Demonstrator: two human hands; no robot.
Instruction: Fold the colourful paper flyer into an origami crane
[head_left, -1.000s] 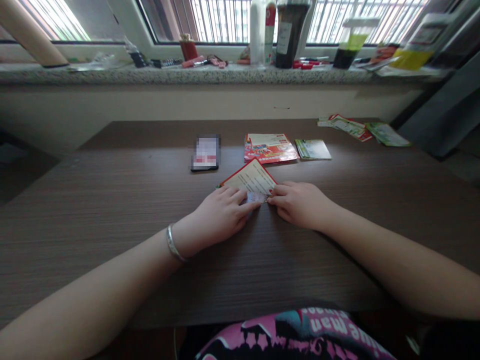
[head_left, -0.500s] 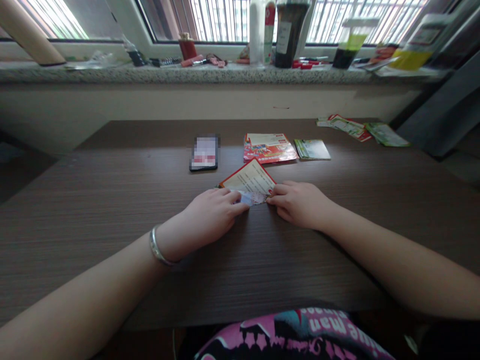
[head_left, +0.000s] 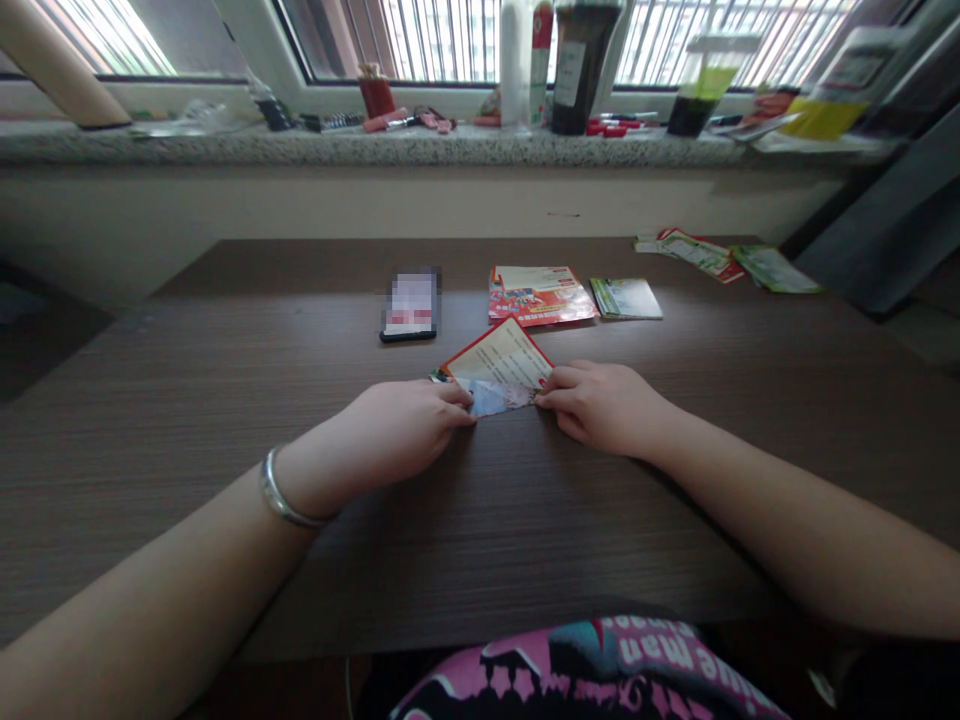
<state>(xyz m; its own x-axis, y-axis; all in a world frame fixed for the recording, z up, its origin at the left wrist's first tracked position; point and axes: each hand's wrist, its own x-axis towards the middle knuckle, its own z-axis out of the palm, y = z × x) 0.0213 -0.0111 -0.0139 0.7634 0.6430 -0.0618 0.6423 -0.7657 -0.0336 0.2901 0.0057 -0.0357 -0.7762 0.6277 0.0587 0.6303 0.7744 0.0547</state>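
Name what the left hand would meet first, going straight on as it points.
Beyond the folded printed sheet it touches, the left hand would probably meet the right hand; depth is unclear.

A phone (head_left: 411, 304) lies on the worktop (head_left: 225, 400). Beyond, the speckled sill (head_left: 300, 152) carries a red bottle (head_left: 376, 93) and, further right, a tube (head_left: 539, 65) standing between a white bottle (head_left: 515, 75) and a dark bottle (head_left: 588, 75). Bars (head_left: 442, 40) show through the window (head_left: 259, 42).

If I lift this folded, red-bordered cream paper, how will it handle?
The paper is probably light, looking thin. It likely creases easily, being folded. The fold, held by left hand and right hand, may spring open if released.
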